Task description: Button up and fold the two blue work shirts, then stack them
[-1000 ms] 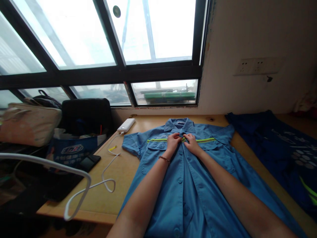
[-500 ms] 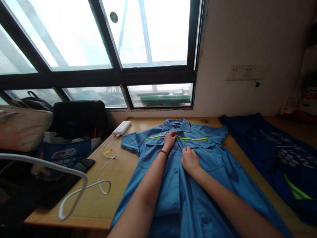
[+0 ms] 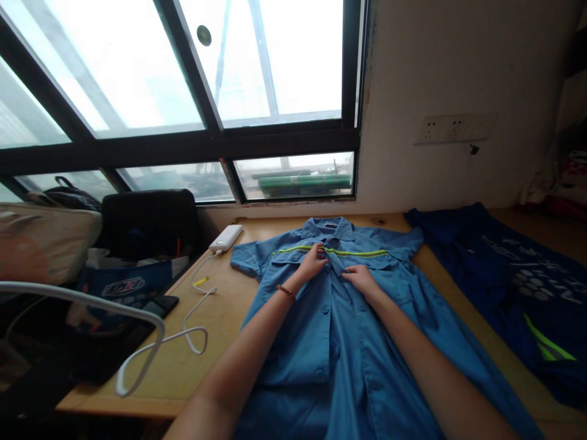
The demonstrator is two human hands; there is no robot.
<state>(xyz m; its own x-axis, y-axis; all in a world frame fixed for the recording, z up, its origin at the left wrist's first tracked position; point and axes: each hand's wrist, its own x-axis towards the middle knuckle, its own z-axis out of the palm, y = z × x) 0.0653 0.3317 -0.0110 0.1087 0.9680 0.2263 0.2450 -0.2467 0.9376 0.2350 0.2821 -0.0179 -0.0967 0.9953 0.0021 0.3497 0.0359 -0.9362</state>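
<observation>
A blue short-sleeved work shirt [image 3: 293, 330] lies front up on the wooden table, collar at the far end, with a yellow-green stripe across the chest. Its front is open below the chest, and several buttons show along the left edge. My left hand [image 3: 312, 263], with a beaded bracelet at the wrist, pinches the shirt front at the stripe, just below the collar. My right hand [image 3: 363, 280] grips the other front edge slightly lower and to the right, lifting the cloth into a fold. The fingertips partly hide the cloth between them.
On the table [image 3: 220, 318], a white power bank [image 3: 225, 238] has a white cable [image 3: 195, 330] looping toward the near left. A dark blue garment [image 3: 504, 287] lies at right. Left of the table are a black chair [image 3: 149, 214] and bags. A window and wall stand behind.
My right hand has moved slightly up along the shirt's front edge. My left hand has shifted a little left and down, its wrist swinging left. The view has turned slightly.
</observation>
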